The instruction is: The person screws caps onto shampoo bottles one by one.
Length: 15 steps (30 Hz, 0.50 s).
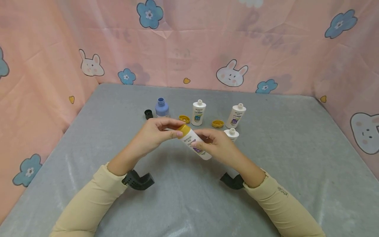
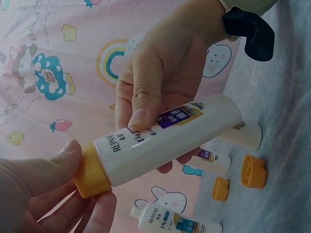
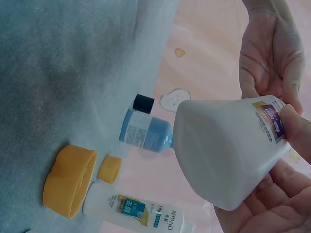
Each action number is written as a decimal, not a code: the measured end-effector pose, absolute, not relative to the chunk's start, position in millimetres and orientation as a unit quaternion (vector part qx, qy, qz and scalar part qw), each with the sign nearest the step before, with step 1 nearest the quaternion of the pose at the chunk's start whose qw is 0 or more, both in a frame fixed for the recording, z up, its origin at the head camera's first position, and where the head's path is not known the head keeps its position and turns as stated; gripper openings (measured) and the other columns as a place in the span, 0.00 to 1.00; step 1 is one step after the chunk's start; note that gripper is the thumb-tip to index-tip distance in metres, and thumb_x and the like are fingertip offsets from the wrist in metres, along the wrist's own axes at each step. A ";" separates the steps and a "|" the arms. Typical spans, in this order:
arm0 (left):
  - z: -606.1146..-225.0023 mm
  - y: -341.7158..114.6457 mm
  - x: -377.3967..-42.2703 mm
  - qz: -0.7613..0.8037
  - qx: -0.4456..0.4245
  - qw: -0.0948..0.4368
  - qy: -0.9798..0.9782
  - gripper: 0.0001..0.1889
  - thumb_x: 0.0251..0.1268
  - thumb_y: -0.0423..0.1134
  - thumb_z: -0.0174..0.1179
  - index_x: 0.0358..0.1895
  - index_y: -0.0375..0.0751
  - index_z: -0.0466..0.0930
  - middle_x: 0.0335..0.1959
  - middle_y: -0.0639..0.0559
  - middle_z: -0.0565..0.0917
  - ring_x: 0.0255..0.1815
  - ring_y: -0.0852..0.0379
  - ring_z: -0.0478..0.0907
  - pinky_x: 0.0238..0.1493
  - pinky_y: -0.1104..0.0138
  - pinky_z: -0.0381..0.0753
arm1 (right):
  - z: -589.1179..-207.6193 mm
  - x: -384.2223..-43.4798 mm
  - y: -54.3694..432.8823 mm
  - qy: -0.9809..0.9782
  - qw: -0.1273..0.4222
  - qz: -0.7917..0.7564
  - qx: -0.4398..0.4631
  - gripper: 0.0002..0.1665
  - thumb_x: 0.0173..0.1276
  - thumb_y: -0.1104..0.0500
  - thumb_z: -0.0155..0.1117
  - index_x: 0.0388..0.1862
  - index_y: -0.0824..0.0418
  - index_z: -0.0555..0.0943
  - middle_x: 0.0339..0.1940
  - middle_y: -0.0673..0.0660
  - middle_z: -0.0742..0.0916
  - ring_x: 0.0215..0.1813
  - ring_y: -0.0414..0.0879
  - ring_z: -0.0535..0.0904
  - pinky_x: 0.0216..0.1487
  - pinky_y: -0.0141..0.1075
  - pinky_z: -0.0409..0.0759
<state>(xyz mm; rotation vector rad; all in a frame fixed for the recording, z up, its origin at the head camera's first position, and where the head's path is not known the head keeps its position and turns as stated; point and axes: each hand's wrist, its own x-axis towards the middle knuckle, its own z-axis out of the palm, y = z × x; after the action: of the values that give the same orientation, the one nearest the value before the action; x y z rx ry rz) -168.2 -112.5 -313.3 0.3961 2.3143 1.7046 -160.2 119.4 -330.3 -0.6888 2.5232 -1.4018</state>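
Observation:
A white bottle [image 1: 196, 144] with a yellow cap [image 1: 184, 130] is held tilted above the grey table, its cap end up and to the left. My left hand [image 1: 154, 133] pinches the cap between thumb and fingers. Around the bottle's body my right hand [image 1: 217, 144] is wrapped, thumb beside the purple label. In the left wrist view the cap [image 2: 91, 171] sits on the bottle's top end. The right wrist view looks at the white bottle's base [image 3: 209, 155], with the cap hidden behind it.
Behind the hands stand an uncapped blue bottle [image 1: 162, 108], white uncapped bottles [image 1: 198, 113] [image 1: 236, 116] and another white bottle [image 1: 232, 134] partly behind the right hand. A black cap [image 1: 148, 114] and yellow caps [image 1: 217, 123] [image 1: 185, 118] lie among them. A pink printed curtain [image 1: 189, 42] hangs behind the table.

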 end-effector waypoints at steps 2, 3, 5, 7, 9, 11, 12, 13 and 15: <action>-312.7 -112.4 -167.5 0.585 0.138 0.121 0.790 0.18 0.63 0.37 0.68 0.56 0.41 0.84 0.56 0.46 0.84 0.53 0.53 0.82 0.53 0.63 0.83 | -330.8 -160.3 119.7 0.846 0.090 -0.472 -0.231 0.20 0.68 0.60 0.68 0.58 0.64 0.82 0.51 0.60 0.88 0.48 0.49 0.84 0.51 0.43 0.85; -312.5 -112.3 -167.1 0.587 0.139 0.121 0.789 0.18 0.63 0.36 0.68 0.56 0.41 0.84 0.56 0.46 0.84 0.53 0.53 0.82 0.53 0.63 0.84 | -330.9 -160.3 119.9 0.845 0.092 -0.473 -0.230 0.20 0.68 0.61 0.68 0.58 0.64 0.82 0.51 0.60 0.88 0.48 0.49 0.84 0.51 0.43 0.85; -312.9 -112.4 -167.4 0.591 0.145 0.121 0.785 0.18 0.63 0.36 0.68 0.56 0.40 0.84 0.57 0.46 0.84 0.52 0.52 0.82 0.53 0.64 0.84 | -330.8 -160.4 120.2 0.844 0.095 -0.476 -0.229 0.20 0.68 0.61 0.67 0.58 0.64 0.82 0.51 0.60 0.88 0.49 0.49 0.83 0.51 0.43 0.85; -313.5 -112.6 -167.7 0.595 0.152 0.119 0.781 0.18 0.64 0.35 0.67 0.56 0.38 0.83 0.57 0.45 0.84 0.52 0.52 0.83 0.53 0.64 0.84 | -330.4 -160.3 120.3 0.842 0.098 -0.478 -0.229 0.20 0.69 0.61 0.67 0.58 0.64 0.82 0.51 0.60 0.88 0.49 0.49 0.83 0.51 0.42 0.85; -313.9 -112.7 -167.9 0.598 0.158 0.116 0.777 0.18 0.64 0.34 0.67 0.56 0.37 0.83 0.57 0.44 0.84 0.52 0.52 0.83 0.52 0.64 0.85 | -330.2 -160.2 120.5 0.841 0.099 -0.480 -0.229 0.20 0.69 0.61 0.67 0.58 0.64 0.82 0.51 0.60 0.88 0.49 0.49 0.83 0.51 0.42 0.84; -314.4 -112.9 -168.1 0.600 0.165 0.113 0.774 0.17 0.64 0.32 0.67 0.56 0.36 0.83 0.57 0.43 0.84 0.53 0.52 0.82 0.52 0.65 0.85 | -330.4 -160.1 120.6 0.840 0.101 -0.481 -0.230 0.20 0.69 0.61 0.67 0.58 0.64 0.82 0.51 0.60 0.88 0.49 0.49 0.83 0.50 0.41 0.84; -314.6 -112.9 -168.2 0.602 0.167 0.113 0.773 0.17 0.64 0.32 0.66 0.56 0.36 0.83 0.57 0.43 0.84 0.54 0.52 0.82 0.52 0.65 0.85 | -330.6 -160.1 120.7 0.840 0.102 -0.481 -0.230 0.20 0.69 0.61 0.67 0.58 0.64 0.82 0.51 0.60 0.88 0.49 0.49 0.83 0.50 0.41 0.84; -314.6 -112.8 -168.1 0.603 0.170 0.113 0.771 0.17 0.64 0.32 0.66 0.56 0.36 0.83 0.57 0.43 0.84 0.54 0.52 0.82 0.52 0.65 0.85 | -331.0 -160.2 120.8 0.840 0.103 -0.481 -0.229 0.20 0.69 0.61 0.67 0.58 0.64 0.82 0.51 0.60 0.88 0.49 0.49 0.83 0.50 0.41 0.84; -315.5 -112.8 -168.8 0.604 0.174 0.112 0.770 0.17 0.64 0.31 0.66 0.56 0.35 0.83 0.58 0.42 0.84 0.54 0.52 0.81 0.52 0.66 0.85 | -331.3 -160.4 120.9 0.840 0.103 -0.480 -0.229 0.20 0.69 0.61 0.67 0.58 0.64 0.82 0.51 0.60 0.88 0.49 0.49 0.83 0.50 0.42 0.84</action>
<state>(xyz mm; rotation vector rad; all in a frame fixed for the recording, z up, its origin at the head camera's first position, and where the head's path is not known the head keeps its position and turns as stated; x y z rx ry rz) -168.8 -112.8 -315.5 0.5122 2.2591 1.7730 -160.4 120.9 -331.3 -0.6770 2.4800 -1.4160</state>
